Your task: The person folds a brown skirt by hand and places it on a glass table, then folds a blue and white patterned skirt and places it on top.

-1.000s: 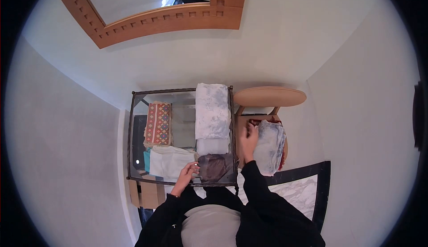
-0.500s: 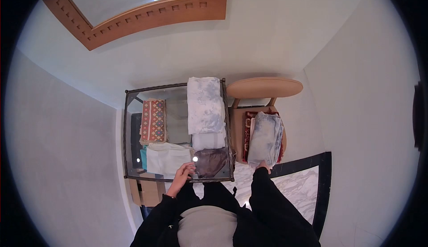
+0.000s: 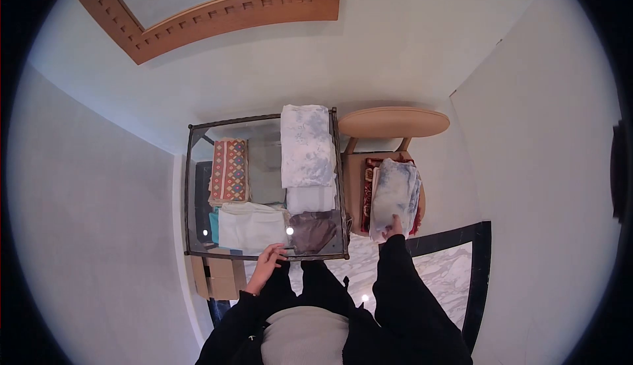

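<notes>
"What could go wrong?"

"The right hand is at the folded blue-and-white cloth on the tan round-backed chair. A sideways push could slide it off the red patterned textile. Can't tell if the fingers pinch."

"The left hand?"

"Loosely spread by the glass-topped counter."

"Changed?"

"Right fingers, mostly hidden at the cloth's lower edge earlier, now show over it."

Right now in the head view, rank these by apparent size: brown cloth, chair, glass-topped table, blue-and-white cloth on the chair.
Largest to smallest:
Glass-topped table
Chair
Blue-and-white cloth on the chair
Brown cloth
</notes>
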The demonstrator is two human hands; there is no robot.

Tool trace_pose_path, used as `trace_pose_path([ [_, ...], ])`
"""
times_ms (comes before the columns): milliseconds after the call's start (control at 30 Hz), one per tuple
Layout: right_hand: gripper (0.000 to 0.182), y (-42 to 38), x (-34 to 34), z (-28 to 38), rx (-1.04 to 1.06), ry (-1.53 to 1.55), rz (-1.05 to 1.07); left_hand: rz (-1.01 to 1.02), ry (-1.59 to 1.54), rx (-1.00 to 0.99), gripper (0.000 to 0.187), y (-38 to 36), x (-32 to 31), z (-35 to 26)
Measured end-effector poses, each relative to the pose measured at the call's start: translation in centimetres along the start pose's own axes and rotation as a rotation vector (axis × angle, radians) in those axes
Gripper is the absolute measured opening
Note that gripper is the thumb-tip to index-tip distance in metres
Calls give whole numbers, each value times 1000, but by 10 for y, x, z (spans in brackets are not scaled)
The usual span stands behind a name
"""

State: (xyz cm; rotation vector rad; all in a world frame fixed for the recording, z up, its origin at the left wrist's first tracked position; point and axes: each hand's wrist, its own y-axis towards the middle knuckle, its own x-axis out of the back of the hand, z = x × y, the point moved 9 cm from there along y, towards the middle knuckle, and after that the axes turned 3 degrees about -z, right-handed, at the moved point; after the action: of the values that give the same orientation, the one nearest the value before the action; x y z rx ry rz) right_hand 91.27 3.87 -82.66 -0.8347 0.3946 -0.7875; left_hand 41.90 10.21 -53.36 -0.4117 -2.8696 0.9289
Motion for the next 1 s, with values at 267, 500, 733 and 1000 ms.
trace_pose_path([
  [267,49,-87,-2,174,483,412,-65,49,7,-37,30,-8,-1,-14],
  [500,49,-310,-44,306,652,278,14,277,-12,-64,38,-21,-21,-47],
  [733,36,-521,-133,282,971,-587,287,929,-922,193,70,-107,-81,-150],
  [1000,42,-663,-278,89,1335,-1118,998,1117,-1423,-94,73,-145,-6,-187],
])
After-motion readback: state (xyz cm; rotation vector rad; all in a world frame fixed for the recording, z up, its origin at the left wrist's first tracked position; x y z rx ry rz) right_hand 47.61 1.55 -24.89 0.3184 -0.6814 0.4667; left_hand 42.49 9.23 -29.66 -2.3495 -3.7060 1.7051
